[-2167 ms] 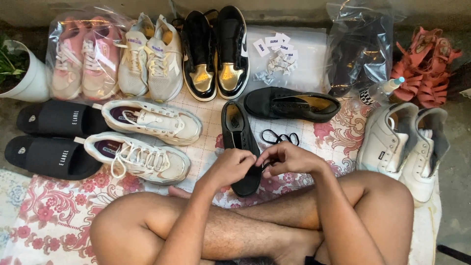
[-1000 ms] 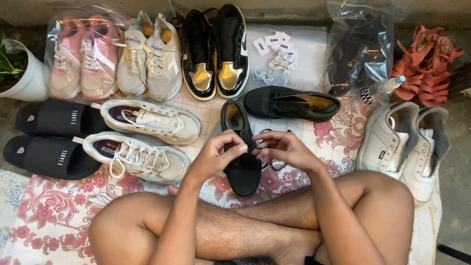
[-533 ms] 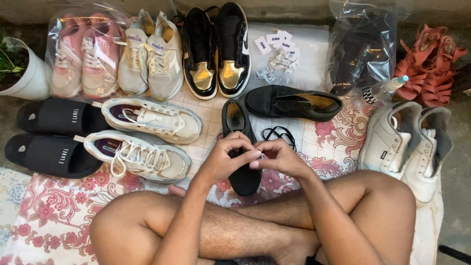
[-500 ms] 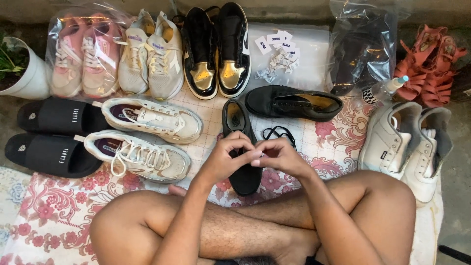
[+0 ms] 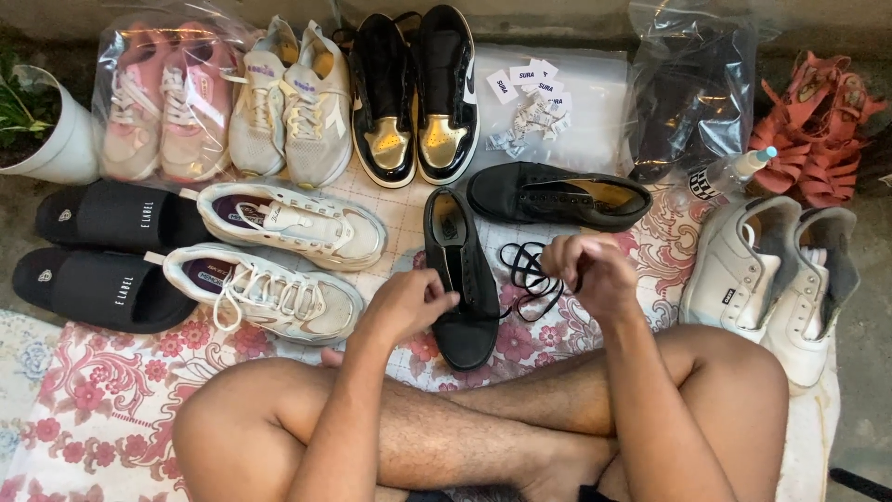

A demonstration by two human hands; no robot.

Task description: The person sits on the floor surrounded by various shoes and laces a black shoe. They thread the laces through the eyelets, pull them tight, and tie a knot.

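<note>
Head view: a black canvas low-top shoe point(image 5: 461, 279) lies on the floral cloth point(image 5: 111, 400), its long axis running away from the person, toe nearest. The left hand point(image 5: 409, 302) pinches its near edge. The right hand point(image 5: 595, 270), just beside to the right, is closed on the loose black lace point(image 5: 528, 274).
</note>
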